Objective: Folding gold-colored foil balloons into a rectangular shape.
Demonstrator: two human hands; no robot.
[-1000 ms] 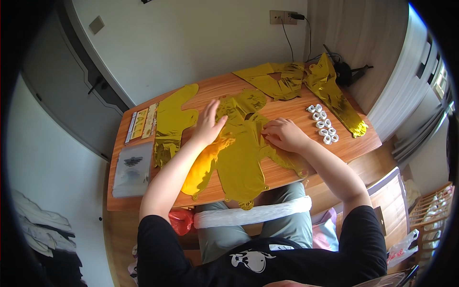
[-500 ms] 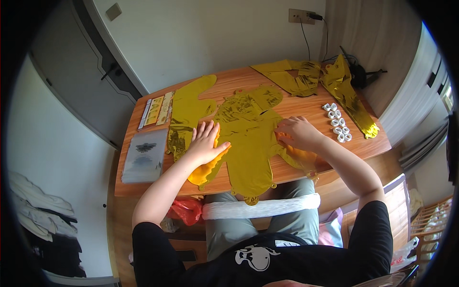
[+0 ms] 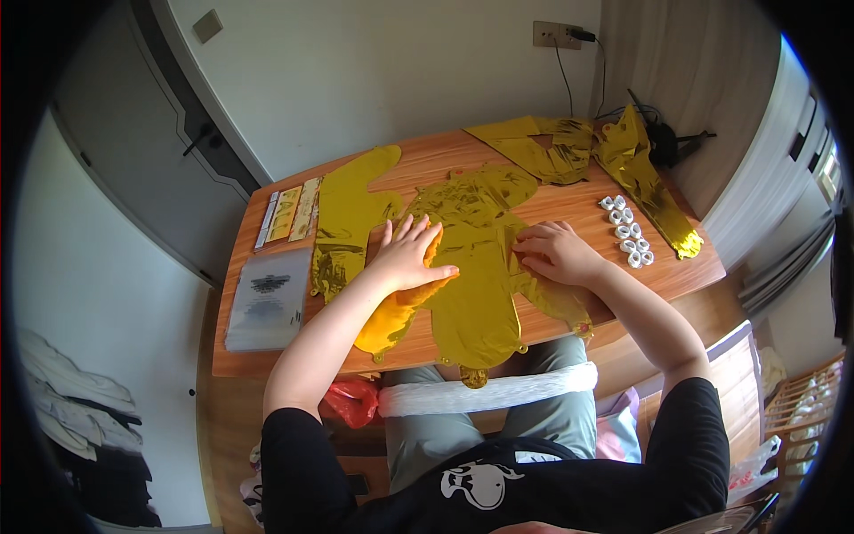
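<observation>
A flattened gold foil balloon [image 3: 476, 316] with rounded lobes and small edge tabs lies in the middle of the wooden table, its near end hanging over the front edge. My left hand [image 3: 409, 258] rests on its left part, fingers spread, open; the foil beside that palm shines orange. On the balloon's right edge, my right hand [image 3: 559, 254] has bent fingers and thumb drawn together on the foil. The palm hides part of that grip. Another flat gold foil balloon [image 3: 351, 200] lies to the left, beside the first.
Clear plastic bags [image 3: 267, 298] lie stacked at the table's left, below printed cards [image 3: 289, 214]. White ribbon rolls [image 3: 626, 231] sit in rows at right. More gold foil [image 3: 534, 147] spreads along the back. A long white plastic roll [image 3: 489, 389] lies across my lap.
My left hand has slid to the right and slightly farther away across the foil. The middle balloon has shifted a little to the right. My right hand stays near the same edge.
</observation>
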